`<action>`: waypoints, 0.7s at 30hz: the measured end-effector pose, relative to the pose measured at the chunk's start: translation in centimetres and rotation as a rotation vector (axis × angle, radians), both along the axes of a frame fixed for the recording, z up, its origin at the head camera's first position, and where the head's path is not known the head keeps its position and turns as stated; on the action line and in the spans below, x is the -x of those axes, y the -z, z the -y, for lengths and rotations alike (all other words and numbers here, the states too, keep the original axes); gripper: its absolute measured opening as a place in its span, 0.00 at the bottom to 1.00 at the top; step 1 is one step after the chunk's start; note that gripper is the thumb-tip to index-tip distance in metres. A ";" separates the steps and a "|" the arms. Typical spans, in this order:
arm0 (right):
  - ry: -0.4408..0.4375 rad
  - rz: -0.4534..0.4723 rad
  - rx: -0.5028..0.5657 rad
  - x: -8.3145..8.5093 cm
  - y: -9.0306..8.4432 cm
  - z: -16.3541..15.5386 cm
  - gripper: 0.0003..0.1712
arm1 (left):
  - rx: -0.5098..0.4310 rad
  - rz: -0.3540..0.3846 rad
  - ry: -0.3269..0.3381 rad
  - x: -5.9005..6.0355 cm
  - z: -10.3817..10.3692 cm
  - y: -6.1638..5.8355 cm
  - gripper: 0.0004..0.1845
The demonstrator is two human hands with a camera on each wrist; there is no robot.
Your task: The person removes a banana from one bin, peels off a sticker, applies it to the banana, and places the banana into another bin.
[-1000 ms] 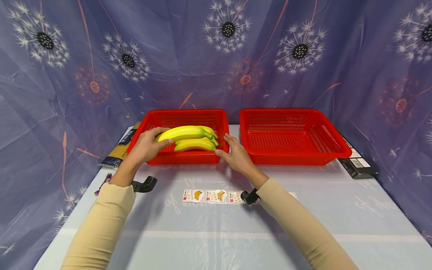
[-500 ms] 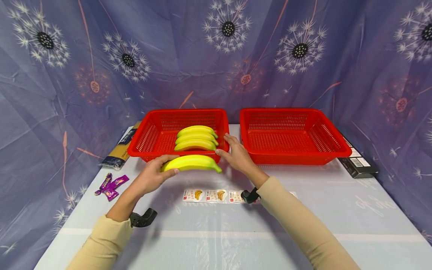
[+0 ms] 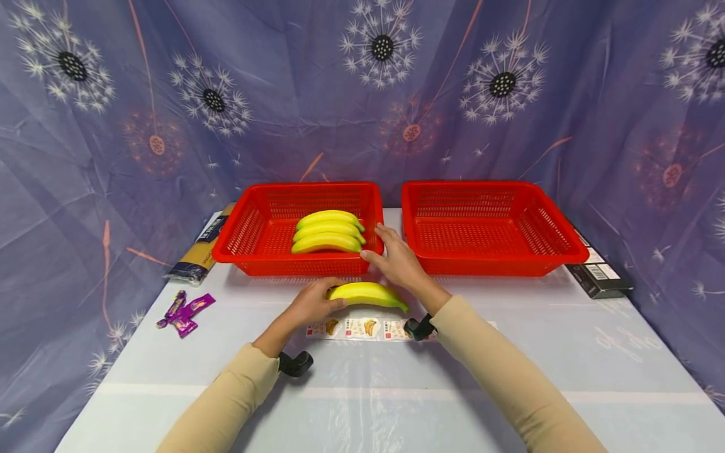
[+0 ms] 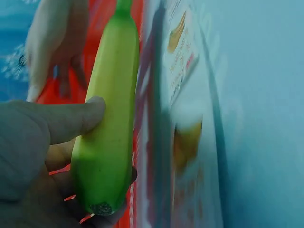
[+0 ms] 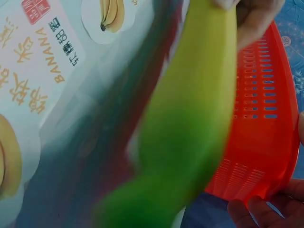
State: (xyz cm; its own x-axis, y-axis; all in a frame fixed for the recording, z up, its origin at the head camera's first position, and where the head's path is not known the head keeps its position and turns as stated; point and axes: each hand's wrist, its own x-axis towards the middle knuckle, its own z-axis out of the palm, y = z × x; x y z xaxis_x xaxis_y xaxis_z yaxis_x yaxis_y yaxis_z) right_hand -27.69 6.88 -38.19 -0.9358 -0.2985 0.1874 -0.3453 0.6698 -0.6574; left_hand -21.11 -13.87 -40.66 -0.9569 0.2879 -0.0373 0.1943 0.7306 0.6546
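We see an empty-looking red basket (image 3: pixel 493 229) on the counter (image 3: pixel 566 377), purple wrappers (image 3: pixel 184 309), a dark box (image 3: pixel 600 277) and what may be a pasta packet (image 3: pixel 201 248).

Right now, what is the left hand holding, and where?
The left hand holds a banana by its blunt end, thumb on top.

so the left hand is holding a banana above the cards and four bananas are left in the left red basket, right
Not quite: the head view shows three bananas in the left red basket, not four. The rest stands: the left hand holds a banana above the cards.
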 end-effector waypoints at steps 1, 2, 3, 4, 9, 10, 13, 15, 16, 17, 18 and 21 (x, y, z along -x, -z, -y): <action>0.002 0.001 0.001 0.0 0.0 0.0 0.43 | 0.011 -0.001 0.005 0.3 -0.6 0.2 0.23; 0.004 0.001 0.003 0.0 0.0 0.0 0.43 | 0.021 -0.003 0.012 0.5 -1.2 0.3 0.23; 0.004 -0.004 0.001 0.0 0.0 0.1 0.43 | 0.027 -0.004 0.020 0.8 -1.7 0.4 0.22; 0.004 -0.008 0.002 0.0 0.0 0.1 0.43 | 0.033 -0.008 0.030 1.0 -2.1 0.5 0.22; 0.005 -0.018 -0.006 0.0 0.1 0.1 0.42 | 0.083 -0.038 0.063 1.6 -3.9 0.7 0.22; 0.006 -0.019 -0.008 0.0 0.1 0.1 0.42 | 0.093 -0.048 0.070 1.7 -4.1 0.7 0.22; 0.003 -0.022 -0.007 0.0 0.1 0.0 0.42 | 0.114 -0.071 0.088 1.9 -4.7 0.8 0.23; 0.001 -0.023 -0.005 0.0 0.1 0.0 0.41 | 0.117 -0.081 0.099 2.1 -5.0 0.9 0.23; 0.000 -0.023 -0.003 0.0 0.1 0.0 0.41 | 0.115 -0.082 0.100 2.2 -5.2 1.0 0.24; -0.001 -0.023 0.000 0.0 0.1 0.0 0.42 | 0.115 -0.084 0.101 2.2 -5.3 1.1 0.24; -0.002 -0.023 0.000 0.0 0.1 0.0 0.42 | 0.113 -0.084 0.100 2.3 -5.4 1.1 0.24; -0.003 -0.019 -0.001 0.1 0.2 -0.1 0.42 | 0.112 -0.079 0.100 2.4 -5.7 1.2 0.25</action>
State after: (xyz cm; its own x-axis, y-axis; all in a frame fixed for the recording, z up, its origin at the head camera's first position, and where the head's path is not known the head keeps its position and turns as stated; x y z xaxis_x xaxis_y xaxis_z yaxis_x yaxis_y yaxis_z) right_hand -27.75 6.96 -38.40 -0.9311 -0.3016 0.2052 -0.3600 0.6694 -0.6498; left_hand -23.50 -8.20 -41.84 -0.9251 0.3798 -0.0005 0.3169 0.7726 0.5501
